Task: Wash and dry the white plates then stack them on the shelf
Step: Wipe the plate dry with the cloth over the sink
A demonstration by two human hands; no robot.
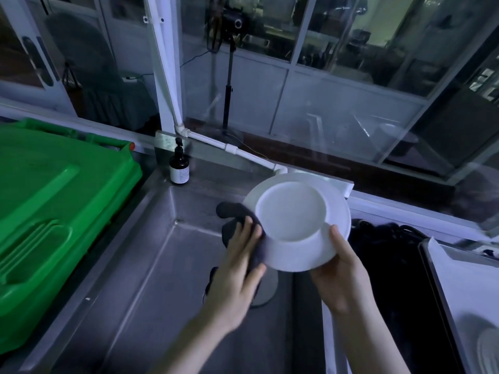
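Note:
A white plate [294,220] is held tilted above the steel sink [140,265], its underside toward me. My right hand [343,276] grips its lower right rim, thumb on the near face. My left hand [237,271] holds a dark cloth [237,220] against the plate's left edge, fingers stretched over the cloth. Part of the cloth is hidden behind the plate. Another plate [488,352] shows faintly at the bottom right corner.
A green plastic bin lid [48,211] lies left of the sink. A dark pump bottle [179,166] stands at the sink's back corner. A round grey disc [266,290] lies in the basin under my hands. Black items [386,265] and a white tray [464,292] sit to the right.

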